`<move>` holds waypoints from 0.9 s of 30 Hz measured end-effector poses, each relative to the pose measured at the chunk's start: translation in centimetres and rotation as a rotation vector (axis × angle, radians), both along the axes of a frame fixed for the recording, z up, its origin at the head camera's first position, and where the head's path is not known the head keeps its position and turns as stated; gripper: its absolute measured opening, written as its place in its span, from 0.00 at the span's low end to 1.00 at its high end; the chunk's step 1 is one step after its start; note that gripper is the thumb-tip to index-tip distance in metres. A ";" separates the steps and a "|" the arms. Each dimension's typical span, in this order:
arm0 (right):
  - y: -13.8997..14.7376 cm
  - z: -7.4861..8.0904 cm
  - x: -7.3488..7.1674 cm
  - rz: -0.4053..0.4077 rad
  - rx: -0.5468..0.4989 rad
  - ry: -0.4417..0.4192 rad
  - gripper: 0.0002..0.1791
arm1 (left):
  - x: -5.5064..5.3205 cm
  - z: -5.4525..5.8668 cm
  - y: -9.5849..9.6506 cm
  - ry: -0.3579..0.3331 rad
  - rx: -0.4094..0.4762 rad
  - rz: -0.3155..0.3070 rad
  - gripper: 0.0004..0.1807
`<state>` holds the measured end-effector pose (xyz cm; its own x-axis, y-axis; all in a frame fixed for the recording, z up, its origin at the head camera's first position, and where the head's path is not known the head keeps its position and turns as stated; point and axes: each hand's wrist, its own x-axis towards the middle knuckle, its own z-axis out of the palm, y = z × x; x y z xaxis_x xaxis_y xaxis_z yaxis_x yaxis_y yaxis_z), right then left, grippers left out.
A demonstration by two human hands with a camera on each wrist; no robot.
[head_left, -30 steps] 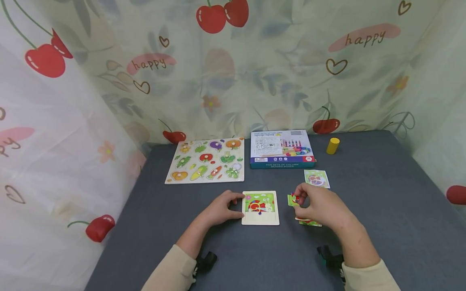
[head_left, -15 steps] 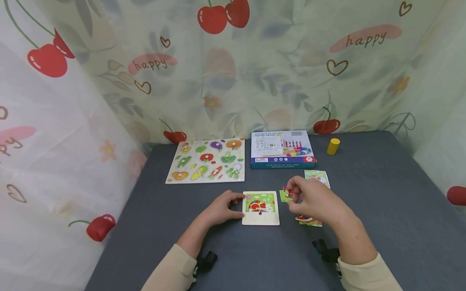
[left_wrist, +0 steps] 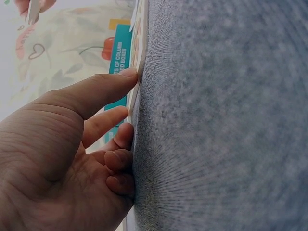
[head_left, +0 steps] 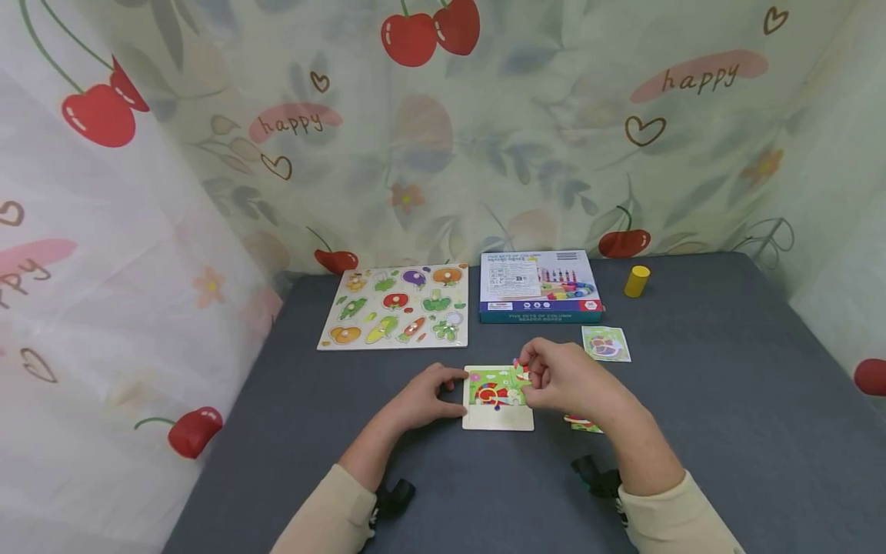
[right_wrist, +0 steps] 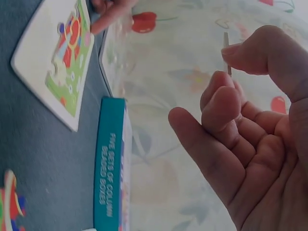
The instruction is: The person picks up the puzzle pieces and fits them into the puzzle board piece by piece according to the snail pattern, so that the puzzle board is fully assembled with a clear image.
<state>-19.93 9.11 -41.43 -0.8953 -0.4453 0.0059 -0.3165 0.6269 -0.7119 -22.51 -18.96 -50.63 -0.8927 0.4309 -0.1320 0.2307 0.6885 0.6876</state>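
A small square wooden jigsaw tray (head_left: 497,419) lies on the table; its upper part is filled with a green and red picture. My left hand (head_left: 422,396) steadies the tray's left edge, index fingertip by the upper corner and thumb lower down. Thumb and fingers of my right hand (head_left: 564,377) pinch a thin jigsaw piece (head_left: 522,372), which overlaps the tray's upper right in the head view. The right wrist view shows that piece edge-on. Loose jigsaw pieces (head_left: 584,426) lie right of the tray, partly hidden by the right wrist.
Behind the tray are a vegetable puzzle board (head_left: 394,308) at left and a flat bead-set box (head_left: 540,288) beside it. A yellow cylinder (head_left: 637,282) stands at the back right. A small picture card (head_left: 606,344) lies beyond the right hand. Patterned cloth (head_left: 429,169) hangs behind.
My right hand has carried the jigsaw piece leftward from beside the loose pieces to over the tray's upper right. The left hand stays at the tray's edge.
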 end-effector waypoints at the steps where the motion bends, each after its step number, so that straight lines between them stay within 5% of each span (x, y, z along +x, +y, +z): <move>1: -0.2 -0.1 0.0 0.003 -0.009 -0.005 0.18 | 0.0 0.0 0.0 0.000 0.001 0.002 0.32; 17: -3.5 -3.3 -0.5 -0.002 -0.098 -0.108 0.18 | -0.1 -0.2 -0.1 0.001 0.013 0.002 0.31; 27: -5.0 -6.2 -1.2 0.073 -0.069 -0.115 0.14 | 0.0 -0.1 -0.1 0.008 0.026 -0.004 0.31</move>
